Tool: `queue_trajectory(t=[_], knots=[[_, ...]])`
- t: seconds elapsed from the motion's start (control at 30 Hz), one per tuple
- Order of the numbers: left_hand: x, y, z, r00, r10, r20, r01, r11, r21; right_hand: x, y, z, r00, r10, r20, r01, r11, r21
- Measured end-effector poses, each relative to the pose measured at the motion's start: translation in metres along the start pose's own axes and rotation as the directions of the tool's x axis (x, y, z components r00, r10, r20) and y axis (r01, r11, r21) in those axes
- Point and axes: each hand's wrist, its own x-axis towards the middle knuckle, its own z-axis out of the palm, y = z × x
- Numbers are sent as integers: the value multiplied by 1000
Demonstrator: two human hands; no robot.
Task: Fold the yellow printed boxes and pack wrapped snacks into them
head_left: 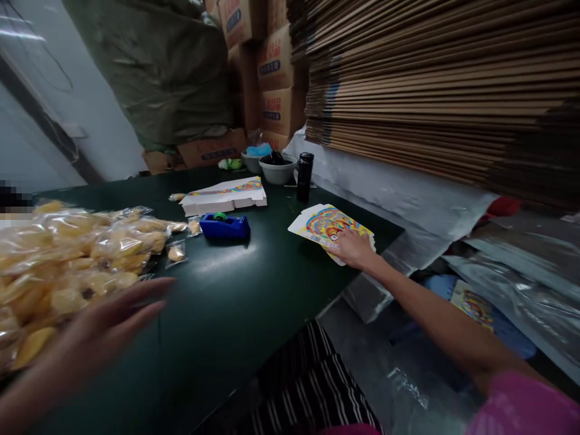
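Observation:
My right hand (pixel 356 248) is on a small pile of flat printed cartons (pixel 321 220) near the table's right edge. Its fingers bend over the top carton, which has a bright yellow, red and blue pattern, and the thumb side is partly hidden. On the left, my left hand (pixel 115 329) is over the table, blurred, fingers stretched out and holding nothing. Beside it lies a large heap of yellow, clear-wrapped pieces of food (pixel 81 254). A single wrapped piece (pixel 176 252) lies apart, near a blue tape dispenser (pixel 225 226) with a green roll.
Behind the dispenser is a stack of white printed cartons (pixel 226 196). A black bottle (pixel 304 176) stands upright near grey bowls (pixel 277 172). Flattened cardboard (pixel 430 90) is piled high at right. Below it, a blue stool (pixel 512 332) holds another printed carton (pixel 473 305).

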Motion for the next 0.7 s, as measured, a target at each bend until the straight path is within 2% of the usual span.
queue_trajectory(t=[0.03, 0.07, 0.1, 0.13, 0.2, 0.23, 0.27, 0.33, 0.4, 0.47, 0.53, 0.6, 0.7], knots=[[0, 5, 24, 989, -117, 86, 127, 984, -126, -2, -3, 0, 999, -32, -7, 32, 999, -13], [2, 9, 55, 957, -220, 191, 264, 931, -250, -7, -7, 0, 997, -70, -17, 70, 997, -23], [7, 11, 89, 913, -289, 287, 382, 854, -353, -14, -11, 0, 993, -113, -27, 113, 993, -30], [14, 12, 124, 888, -310, 340, 439, 792, -424, -22, -16, 0, 986, -160, -36, 159, 987, -32], [31, 11, 185, 885, -308, 351, 456, 730, -509, -41, -26, 0, 968, -248, -47, 247, 969, -28], [38, 9, 206, 895, -293, 336, 439, 707, -554, -49, -31, -2, 957, -285, -49, 285, 958, -21], [44, 6, 220, 908, -287, 305, 417, 687, -595, -55, -35, -5, 947, -319, -50, 318, 948, -11], [49, 0, 224, 927, -277, 254, 376, 657, -654, -59, -42, -12, 928, -368, -66, 369, 930, 5], [46, -5, 209, 933, -275, 233, 358, 633, -686, -50, -49, -20, 934, -342, -107, 352, 932, 92], [37, -10, 185, 934, -270, 233, 353, 611, -708, -33, -61, -20, 958, -268, -102, 285, 930, 232], [27, -15, 161, 935, -275, 225, 349, 591, -728, -17, -79, -11, 972, -233, -31, 229, 907, 355], [21, -21, 142, 936, -292, 196, 336, 577, -744, -6, -103, 4, 964, -264, 33, 227, 882, 412], [18, -33, 125, 938, -334, 88, 281, 590, -757, -4, -134, 24, 962, -269, 49, 215, 855, 471]])
